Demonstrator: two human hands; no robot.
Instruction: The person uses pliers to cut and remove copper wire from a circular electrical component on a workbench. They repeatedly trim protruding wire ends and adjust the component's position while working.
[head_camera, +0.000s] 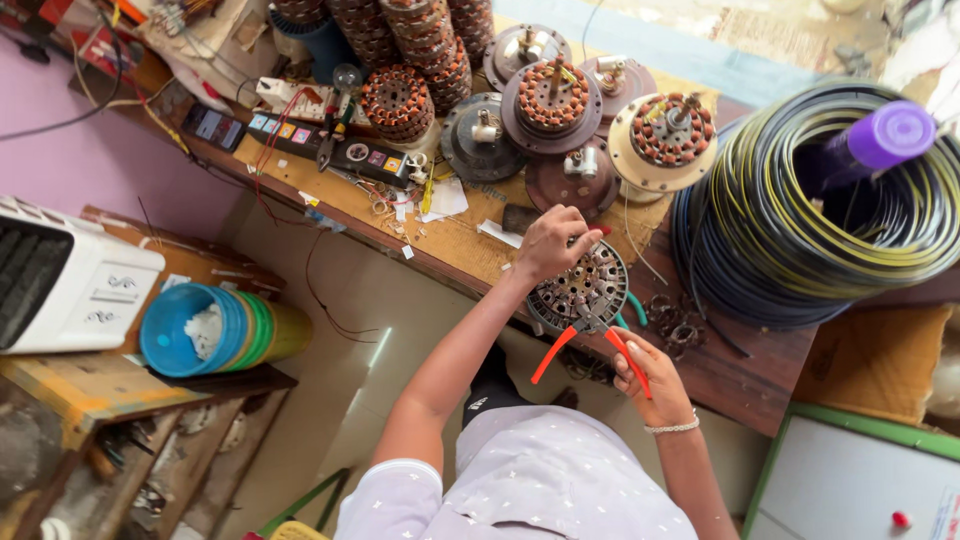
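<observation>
Two hands are seen: right hand (655, 385) is closed around one red-handled pliers (590, 345) beside one stator (580, 285) at the counter (470, 245) edge; left hand (550, 243) is pinching its top.

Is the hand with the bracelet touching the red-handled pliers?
Touching. The head view shows the right hand wrapped around one red handle of the pliers, fingers pressed against it, no gap.

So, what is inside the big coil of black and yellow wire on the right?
A dark bottle with a purple cap stands inside the wire coil, leaning toward the right. Its upper body shows; its base and the coil's floor are hidden by the windings.
</observation>
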